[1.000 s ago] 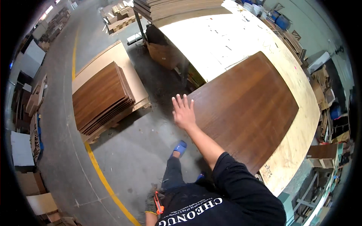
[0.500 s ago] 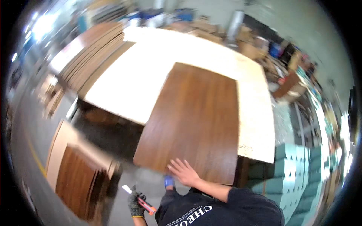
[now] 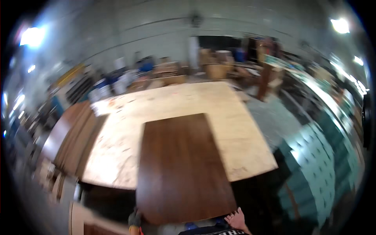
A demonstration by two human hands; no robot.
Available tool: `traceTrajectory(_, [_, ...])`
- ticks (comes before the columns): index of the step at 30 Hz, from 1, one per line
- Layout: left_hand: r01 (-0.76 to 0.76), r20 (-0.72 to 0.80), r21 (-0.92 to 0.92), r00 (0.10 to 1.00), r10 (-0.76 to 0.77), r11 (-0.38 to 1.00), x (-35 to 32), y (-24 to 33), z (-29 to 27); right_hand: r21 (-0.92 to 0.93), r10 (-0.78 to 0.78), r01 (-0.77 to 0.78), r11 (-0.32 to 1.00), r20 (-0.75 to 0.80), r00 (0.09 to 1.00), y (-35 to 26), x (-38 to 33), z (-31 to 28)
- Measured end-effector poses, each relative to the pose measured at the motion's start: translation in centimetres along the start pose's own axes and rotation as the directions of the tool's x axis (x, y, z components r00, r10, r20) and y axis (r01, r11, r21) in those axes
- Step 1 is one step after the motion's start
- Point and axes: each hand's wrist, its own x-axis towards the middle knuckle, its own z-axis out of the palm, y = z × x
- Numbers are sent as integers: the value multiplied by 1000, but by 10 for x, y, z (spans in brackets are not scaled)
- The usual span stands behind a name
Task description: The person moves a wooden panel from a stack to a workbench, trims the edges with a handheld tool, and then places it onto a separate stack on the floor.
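Your left hand [image 3: 134, 217], fingers unclear, joined your right hand [image 3: 235, 219], fingers spread, beside the wood-grain panel [image 3: 182, 168], probably allowing two-sided control.

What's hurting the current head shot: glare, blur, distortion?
Head view: left lamp and right lamp blown out; pale board whitens with glare near its near-left corner; back-wall clutter smeared; gloved left hand soft; brown panel readable, not crisp; board stack at left looks fisheye-bowed; corners go black.
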Motion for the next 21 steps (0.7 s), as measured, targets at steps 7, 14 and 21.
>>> traceTrajectory(7, [226,119,-23,968,-222,974,29,-11,1,-204,343,-335,920,7,939,-25,88,-58])
traceTrajectory(14, [21,208,-135,978,8,991,-16,10,44,-697,-635,617,365,298,713,-123,4,71])
traceTrajectory(21, [94,668,-438,699,254,894,-67,74,77,-511,-773,801,-312,627,99,-220,-152,296])
